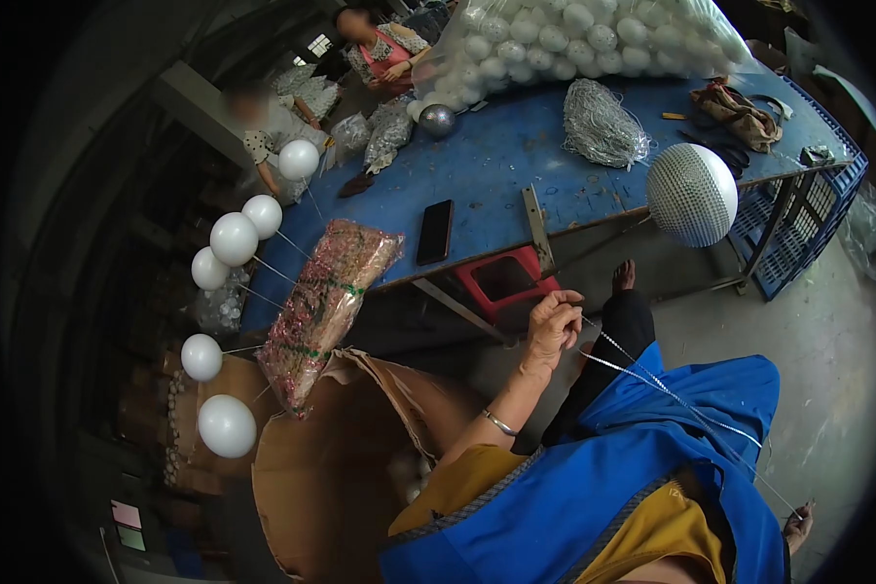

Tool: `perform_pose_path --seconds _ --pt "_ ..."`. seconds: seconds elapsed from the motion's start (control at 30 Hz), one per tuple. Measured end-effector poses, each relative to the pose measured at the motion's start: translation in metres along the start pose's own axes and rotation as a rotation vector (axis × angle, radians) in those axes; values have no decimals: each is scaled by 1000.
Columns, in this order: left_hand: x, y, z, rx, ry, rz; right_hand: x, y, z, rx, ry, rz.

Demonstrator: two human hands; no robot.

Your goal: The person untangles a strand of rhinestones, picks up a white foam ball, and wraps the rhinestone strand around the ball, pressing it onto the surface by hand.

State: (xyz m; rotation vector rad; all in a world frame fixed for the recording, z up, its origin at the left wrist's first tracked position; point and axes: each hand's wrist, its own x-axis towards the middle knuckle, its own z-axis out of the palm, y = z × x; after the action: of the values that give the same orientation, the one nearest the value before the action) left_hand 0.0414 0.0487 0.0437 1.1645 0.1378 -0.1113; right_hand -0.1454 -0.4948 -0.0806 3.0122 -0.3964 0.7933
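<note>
A silver beaded trim strand (642,374) runs across the blue apron (594,487), from one hand to the other. My left hand (553,326), fingers pinched, grips one end in front of the table edge. Far lower right, my right hand (799,527) pinches the other end, partly cut off by the dark border of the view. A white ball (693,195), largely wrapped in rows of silver trim, stands out from the table's front edge, above and right of my left hand. A bundle of silver strands (603,125) lies on the table behind it.
On the blue table (496,175) lie a phone (435,232), a silver ball (437,121) and a large bag of white balls (594,44). Several white balls (234,239) on sticks poke from a wrapped block (326,302). Below are a cardboard box (311,477) and red stool (504,280). Two people work beyond.
</note>
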Motion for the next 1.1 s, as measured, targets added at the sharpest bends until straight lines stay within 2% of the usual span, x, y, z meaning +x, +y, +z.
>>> perform_pose_path --seconds 0.1,0.2,0.27,0.3,0.37,0.43,0.47,0.53,0.57,0.63,0.67,0.7,0.77,0.8,0.83,0.9,0.93,1.0,1.03,1.07,1.1 --pt "5 -1 -5 -4 93 51 11 -7 -10 81 7 19" --pt "9 -1 2 114 19 78 20 -17 -21 161 12 42" --pt "7 -16 30 356 -183 137 22 -23 -31 209 17 67" --pt "1 -31 49 286 -354 164 23 -26 -37 230 23 84" --pt "-21 -47 99 399 -679 154 23 -32 -53 266 36 120" --pt "-36 -43 146 691 -1073 102 24 -43 -70 306 56 157" --pt "-40 -45 166 688 -1095 102 24 -47 -79 324 66 176" --pt "-46 -52 196 992 -895 1326 22 -54 -98 351 81 219" --pt "-44 -54 201 973 -914 1330 30 -64 -110 365 91 239" --pt "-34 -59 204 1021 -878 1123 34 -73 -128 400 119 272" --pt "-28 -63 198 1020 -995 939 28 -70 -132 418 134 285" --pt "-31 -62 198 1008 -1008 945 32 -77 -140 436 146 296" --pt "-41 -62 192 724 -1075 683 42 -98 -157 482 161 310" --pt "-48 -64 189 714 -1075 683 49 -129 -161 477 54 165" --pt "-51 -64 186 626 -1169 500 57 -168 -155 473 -48 20" --pt "-51 -55 183 479 -1333 116 80 -203 -137 448 -36 -300" --pt "-49 -52 180 481 -1327 125 87 -215 -138 449 -31 -309" --pt "-43 -50 167 507 -1186 -273 99 -235 -141 518 -135 -360" --pt "-43 -52 158 512 -1182 -268 101 -239 -139 461 -119 -410" --pt "-44 -58 149 433 -1052 -103 102 -241 -135 460 -109 -415" --pt "-44 -64 143 343 -919 55 101 -240 -131 512 -319 -341"
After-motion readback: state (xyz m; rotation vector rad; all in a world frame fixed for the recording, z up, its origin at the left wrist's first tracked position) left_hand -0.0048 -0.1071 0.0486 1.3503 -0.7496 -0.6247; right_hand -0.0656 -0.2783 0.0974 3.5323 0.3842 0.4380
